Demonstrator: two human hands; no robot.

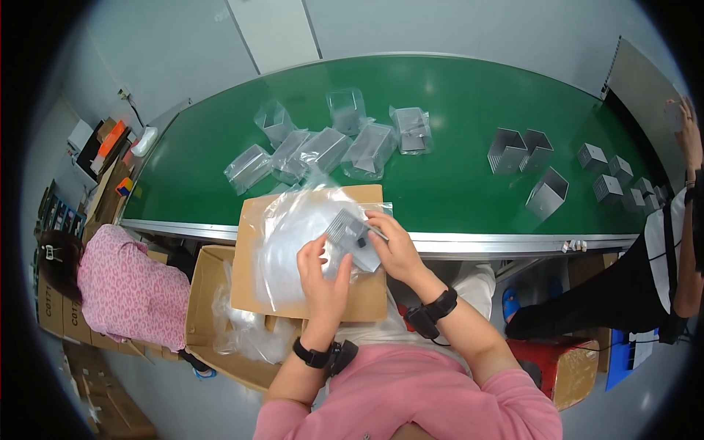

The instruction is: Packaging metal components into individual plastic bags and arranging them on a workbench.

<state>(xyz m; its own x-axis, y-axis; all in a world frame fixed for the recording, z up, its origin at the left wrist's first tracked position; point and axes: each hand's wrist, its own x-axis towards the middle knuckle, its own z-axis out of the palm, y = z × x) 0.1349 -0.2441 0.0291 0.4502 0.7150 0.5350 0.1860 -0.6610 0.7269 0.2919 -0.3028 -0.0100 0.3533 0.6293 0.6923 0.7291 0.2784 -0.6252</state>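
Observation:
My right hand grips a grey metal part with a slotted side by its right edge. The part is tilted above a pile of clear plastic bags. Close to the part's lower left side, my left hand has its thumb and fingers apart; whether a fingertip touches the part I cannot tell. The bags lie on a brown cardboard piece at the near edge of the table.
Several bagged parts lie on the green table. Unbagged slotted metal parts stand to the right. An open cardboard box with plastic film is at lower left. One person is at left, another at right, near a red stool.

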